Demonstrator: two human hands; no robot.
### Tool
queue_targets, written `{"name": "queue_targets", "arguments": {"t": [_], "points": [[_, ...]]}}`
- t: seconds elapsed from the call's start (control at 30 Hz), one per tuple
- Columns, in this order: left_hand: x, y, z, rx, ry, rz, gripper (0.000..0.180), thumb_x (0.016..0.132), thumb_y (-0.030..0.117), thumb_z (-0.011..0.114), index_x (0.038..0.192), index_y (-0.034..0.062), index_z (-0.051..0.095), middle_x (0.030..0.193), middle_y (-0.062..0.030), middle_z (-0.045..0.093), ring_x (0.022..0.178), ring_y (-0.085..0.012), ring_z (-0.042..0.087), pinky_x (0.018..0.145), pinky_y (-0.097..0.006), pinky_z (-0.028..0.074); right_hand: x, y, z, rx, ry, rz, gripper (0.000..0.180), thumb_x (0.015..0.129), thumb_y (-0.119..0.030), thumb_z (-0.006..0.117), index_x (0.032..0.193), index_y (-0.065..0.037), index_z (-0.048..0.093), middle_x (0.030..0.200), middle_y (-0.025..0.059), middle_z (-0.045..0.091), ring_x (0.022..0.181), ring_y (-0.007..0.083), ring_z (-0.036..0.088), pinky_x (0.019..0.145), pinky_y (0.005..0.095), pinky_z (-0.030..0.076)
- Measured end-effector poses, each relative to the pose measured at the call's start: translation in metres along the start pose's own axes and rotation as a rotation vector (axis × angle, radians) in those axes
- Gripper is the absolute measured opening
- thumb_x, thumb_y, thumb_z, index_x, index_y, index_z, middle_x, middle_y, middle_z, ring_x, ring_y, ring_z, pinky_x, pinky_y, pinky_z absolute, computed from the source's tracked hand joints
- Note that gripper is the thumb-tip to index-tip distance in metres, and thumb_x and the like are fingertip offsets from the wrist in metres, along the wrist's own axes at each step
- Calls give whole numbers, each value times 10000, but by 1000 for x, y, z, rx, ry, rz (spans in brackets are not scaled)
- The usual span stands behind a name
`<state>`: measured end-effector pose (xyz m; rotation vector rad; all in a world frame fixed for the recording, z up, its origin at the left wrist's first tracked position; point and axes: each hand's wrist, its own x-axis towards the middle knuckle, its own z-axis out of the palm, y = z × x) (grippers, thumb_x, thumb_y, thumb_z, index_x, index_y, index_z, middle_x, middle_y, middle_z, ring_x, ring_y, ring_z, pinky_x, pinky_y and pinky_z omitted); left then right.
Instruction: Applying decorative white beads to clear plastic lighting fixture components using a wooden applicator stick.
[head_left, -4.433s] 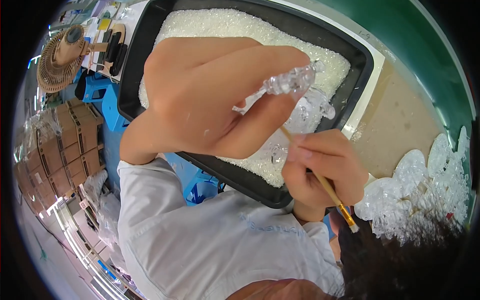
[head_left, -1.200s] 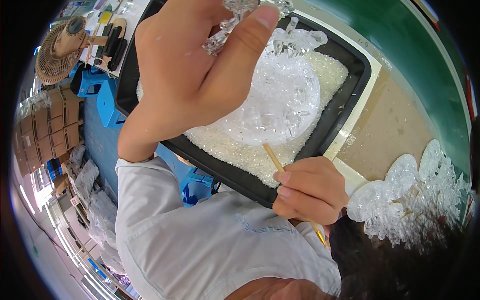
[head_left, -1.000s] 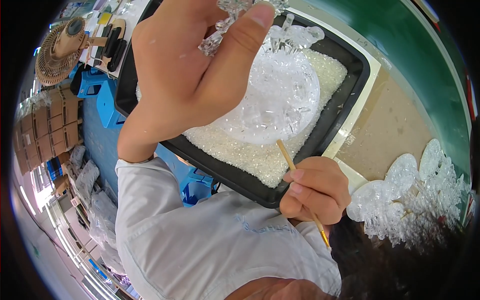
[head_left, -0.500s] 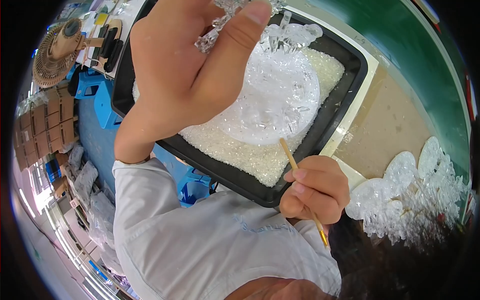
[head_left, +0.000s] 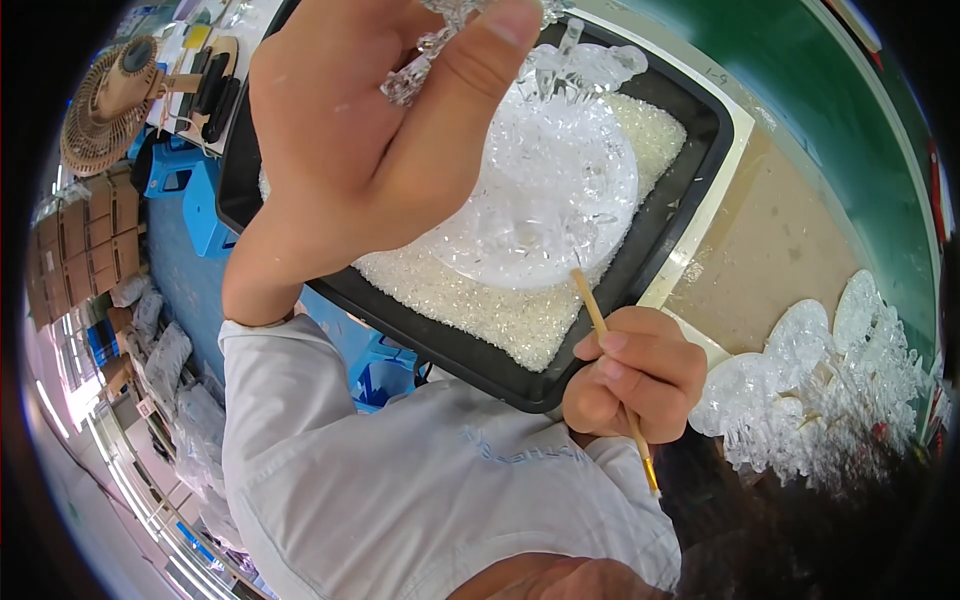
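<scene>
My left hand [head_left: 370, 140] is large in the upper part of the view, its fingers closed on a clear, knobbly crystal-like piece [head_left: 415, 75] that it partly hides. Below it a white round disc [head_left: 520, 250], scattered with clear chips, lies on glassy granules [head_left: 490, 325] in a black tray [head_left: 465, 378]. My right hand [head_left: 645, 375] pinches a thin paintbrush [head_left: 592, 300] by the tray's near right edge. The brush's plain wooden end points at the disc's rim; its gold ferrule and bristles point back toward me. Whether that wooden end touches the disc cannot be made out.
Several clear, petal-shaped pieces [head_left: 800, 390] are heaped on the table at right, beside a tan board [head_left: 755, 235]. A brown fan [head_left: 110, 100] stands at far left, near blue stools [head_left: 205, 210]. Cardboard boxes [head_left: 85, 240] and plastic-wrapped bundles [head_left: 175, 360] sit further left.
The brush's wooden end has shifted slightly right and up along the disc's rim, with my right hand moving a little right. My left hand keeps its grip, shifted slightly left.
</scene>
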<state>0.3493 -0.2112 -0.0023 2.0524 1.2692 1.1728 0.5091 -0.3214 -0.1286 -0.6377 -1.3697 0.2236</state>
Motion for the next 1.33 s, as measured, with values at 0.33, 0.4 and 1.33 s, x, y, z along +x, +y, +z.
{"name": "queue_targets", "arguments": {"t": [0.33,0.4,1.33], "points": [[2,18,16,13,-7,6,252,1017,118,615,1168,-82,588,851,-71,642,723,-102,620,662,-235,501,5,0,-25,59,-81,-23,167,959,-139,634,949,11,562,927,166,571,497,201,574,434,298,505],[2,21,16,23,-6,6,254,1018,120,615,1166,-84,588,852,-73,643,722,-103,621,660,-236,503,6,-3,-27,35,-34,35,183,963,-155,635,954,9,556,929,165,569,493,195,570,431,291,503],[-1,41,37,-82,53,-1,206,971,45,614,1125,-89,589,933,-126,649,736,-139,646,685,-262,536,4,-6,-54,136,-16,77,347,992,-336,682,958,-8,572,990,183,586,504,205,585,438,273,506]]}}
